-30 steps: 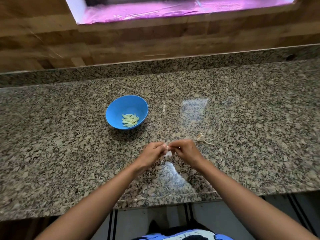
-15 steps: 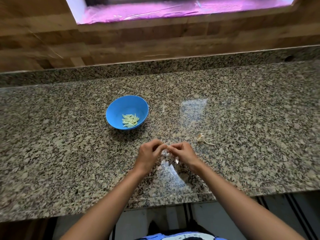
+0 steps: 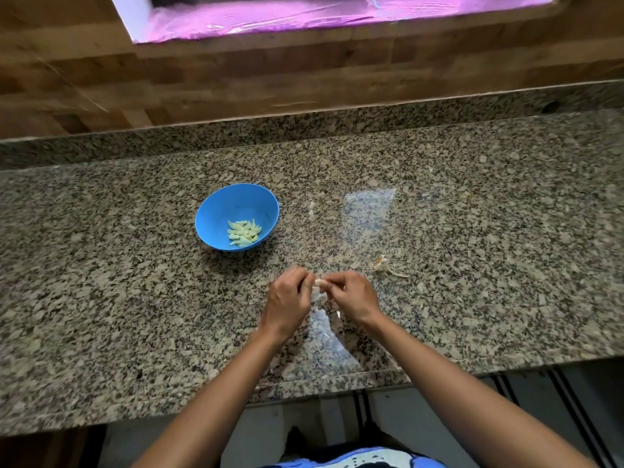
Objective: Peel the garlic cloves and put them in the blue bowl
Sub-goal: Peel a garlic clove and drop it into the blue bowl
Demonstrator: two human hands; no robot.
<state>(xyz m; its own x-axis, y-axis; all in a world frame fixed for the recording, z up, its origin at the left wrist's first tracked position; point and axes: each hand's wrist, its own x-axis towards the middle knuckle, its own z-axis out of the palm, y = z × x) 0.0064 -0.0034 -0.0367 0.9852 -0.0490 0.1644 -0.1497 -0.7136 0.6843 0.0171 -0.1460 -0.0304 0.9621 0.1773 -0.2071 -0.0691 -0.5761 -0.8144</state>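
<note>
A garlic clove (image 3: 319,283) was pinched between the fingertips of both hands, just above the speckled granite worktop (image 3: 472,231), near its front edge. The left hand (image 3: 287,298) was curled in from the left with its fingers bent round the clove, and the right hand (image 3: 353,293) was curled in from the right the same way, so the two sets of fingertips were touching or nearly touching at the clove. Only a small pale bit of the clove could be seen between them; how much skin was on it couldn't be told. The blue bowl (image 3: 216,211) was set further back and to the left of the hands, well apart from them, and a small heap of peeled cloves (image 3: 243,233) was lying in its bottom. A scrap of dry garlic stem and skin (image 3: 385,265) was left on the worktop just right of the hands. A few thin bits of skin (image 3: 322,319) were seen below the hands, though blurred by the glare there. A wood-panelled wall (image 3: 236,82) was behind the worktop.
</note>
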